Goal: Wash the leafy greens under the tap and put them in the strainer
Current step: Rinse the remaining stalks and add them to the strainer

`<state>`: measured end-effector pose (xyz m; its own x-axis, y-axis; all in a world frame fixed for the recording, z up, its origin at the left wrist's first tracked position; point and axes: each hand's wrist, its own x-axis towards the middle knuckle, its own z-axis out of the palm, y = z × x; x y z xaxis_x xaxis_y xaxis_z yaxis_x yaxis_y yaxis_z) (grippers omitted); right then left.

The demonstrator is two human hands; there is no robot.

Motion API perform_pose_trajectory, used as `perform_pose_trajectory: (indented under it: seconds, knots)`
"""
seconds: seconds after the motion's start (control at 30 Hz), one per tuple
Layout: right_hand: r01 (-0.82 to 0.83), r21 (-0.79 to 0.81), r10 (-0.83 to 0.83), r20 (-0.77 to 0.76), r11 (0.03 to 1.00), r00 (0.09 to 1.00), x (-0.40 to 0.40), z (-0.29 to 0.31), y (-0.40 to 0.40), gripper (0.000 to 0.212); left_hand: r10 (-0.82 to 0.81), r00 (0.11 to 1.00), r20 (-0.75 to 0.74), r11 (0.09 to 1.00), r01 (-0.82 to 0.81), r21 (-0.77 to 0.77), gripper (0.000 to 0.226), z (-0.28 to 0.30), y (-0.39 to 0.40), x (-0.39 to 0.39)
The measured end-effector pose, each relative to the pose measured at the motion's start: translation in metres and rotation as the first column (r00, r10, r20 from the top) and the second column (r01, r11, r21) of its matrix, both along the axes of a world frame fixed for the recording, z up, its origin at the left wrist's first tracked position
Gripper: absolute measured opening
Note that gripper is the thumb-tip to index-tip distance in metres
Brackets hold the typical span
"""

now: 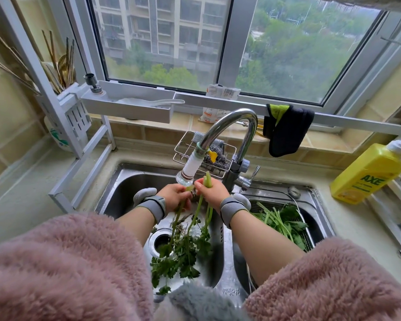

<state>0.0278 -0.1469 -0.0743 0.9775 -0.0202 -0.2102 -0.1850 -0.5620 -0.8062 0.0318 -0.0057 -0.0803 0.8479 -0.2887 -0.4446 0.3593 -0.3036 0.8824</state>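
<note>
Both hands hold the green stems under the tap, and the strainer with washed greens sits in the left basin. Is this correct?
Not quite. The head view shows the strainer with washed greens in the right basin. Both the left hand and right hand do hold stems under the tap.

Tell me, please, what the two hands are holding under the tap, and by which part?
Both the left hand and the right hand grip leafy greens by the pale stem ends, just below the tap nozzle; the leaves hang down into the sink.

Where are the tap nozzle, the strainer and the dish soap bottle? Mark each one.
tap nozzle (190,169): head view, on its white ribbed sleeve.
strainer (309,237): head view, on its wire wall at the right.
dish soap bottle (366,174): head view, on its yellow body.
</note>
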Motion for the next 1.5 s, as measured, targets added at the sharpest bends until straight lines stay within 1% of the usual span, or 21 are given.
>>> perform_pose_trajectory:
  seconds: [0.07, 0.17, 0.23, 0.37, 0.47, 0.63, 0.77, 0.87, 0.93, 1.0, 1.03, 1.13, 1.17, 1.27, 1.4, 1.47, 1.5]
  knots:
    - [0.033, 0.012, -0.033, -0.009, 0.999, 0.999, 0.0, -0.004, -0.003, 0.026, 0.122, 0.991, -0.061, 0.978, -0.13, -0.162, 0.017, 0.0, -0.002, 0.002]
    - [-0.016, -0.005, 0.015, -0.077, 1.0, 0.997, -0.005, -0.004, -0.008, 0.031, 0.249, 0.953, -0.172, 0.888, -0.296, -0.351, 0.013, 0.002, -0.008, 0.005]
    - [-0.096, -0.027, 0.092, -0.12, 0.995, 0.989, -0.008, -0.005, -0.007, 0.037, 0.303, 0.925, -0.23, 0.824, -0.375, -0.423, 0.017, 0.004, -0.009, 0.007]
    - [-0.205, -0.102, 0.189, -0.151, 0.973, 0.97, -0.008, -0.009, 0.0, 0.029, 0.357, 0.881, -0.31, 0.709, -0.471, -0.524, 0.028, 0.009, -0.009, 0.015]
    - [-0.22, -0.116, 0.203, -0.141, 0.969, 0.969, -0.006, -0.005, 0.006, 0.031, 0.406, 0.861, -0.306, 0.681, -0.508, -0.527, 0.012, 0.013, -0.007, 0.019]
    - [-0.236, -0.053, 0.224, -0.179, 0.97, 0.958, -0.006, -0.011, 0.008, 0.022, 0.499, 0.839, -0.219, 0.626, -0.523, -0.578, 0.02, 0.021, 0.01, 0.035]
    - [-0.226, -0.025, 0.219, -0.165, 0.974, 0.962, -0.004, -0.016, 0.005, 0.021, 0.553, 0.82, -0.151, 0.603, -0.518, -0.606, 0.023, 0.03, 0.02, 0.048]
    - [-0.2, -0.032, 0.192, -0.162, 0.979, 0.968, 0.0, -0.015, 0.007, 0.014, 0.565, 0.812, -0.146, 0.58, -0.516, -0.631, 0.022, 0.035, 0.023, 0.053]
    - [-0.185, -0.053, 0.175, -0.159, 0.981, 0.972, 0.0, -0.014, 0.008, 0.029, 0.574, 0.807, -0.142, 0.566, -0.516, -0.642, 0.023, 0.037, 0.025, 0.055]
    - [-0.167, -0.074, 0.154, -0.154, 0.983, 0.976, -0.001, -0.015, 0.005, 0.035, 0.58, 0.804, -0.13, 0.567, -0.512, -0.645, 0.023, 0.041, 0.027, 0.057]
    - [-0.168, -0.074, 0.155, -0.154, 0.983, 0.976, -0.001, -0.015, 0.004, 0.033, 0.58, 0.805, -0.125, 0.568, -0.51, -0.646, 0.023, 0.042, 0.027, 0.058]
    - [-0.184, -0.083, 0.169, -0.16, 0.979, 0.973, -0.001, -0.017, 0.002, 0.012, 0.587, 0.8, -0.124, 0.557, -0.511, -0.655, 0.024, 0.045, 0.028, 0.058]
    - [-0.178, -0.08, 0.163, -0.161, 0.981, 0.973, -0.001, -0.018, 0.002, 0.013, 0.591, 0.797, -0.126, 0.551, -0.513, -0.659, 0.024, 0.045, 0.028, 0.058]
    - [-0.138, -0.056, 0.127, -0.164, 0.989, 0.978, -0.002, -0.017, 0.001, 0.025, 0.599, 0.791, -0.127, 0.54, -0.516, -0.665, 0.023, 0.046, 0.029, 0.058]
    - [-0.149, -0.038, 0.141, -0.166, 0.988, 0.976, -0.004, -0.018, 0.001, 0.021, 0.604, 0.789, -0.112, 0.541, -0.508, -0.67, 0.023, 0.046, 0.031, 0.059]
    - [-0.135, -0.055, 0.125, -0.162, 0.989, 0.979, -0.003, -0.017, 0.0, 0.016, 0.609, 0.786, -0.106, 0.538, -0.508, -0.672, 0.023, 0.046, 0.031, 0.06]
    - [-0.126, -0.072, 0.112, -0.169, 0.989, 0.979, -0.003, -0.015, 0.0, 0.021, 0.613, 0.783, -0.102, 0.536, -0.508, -0.674, 0.023, 0.047, 0.031, 0.061]
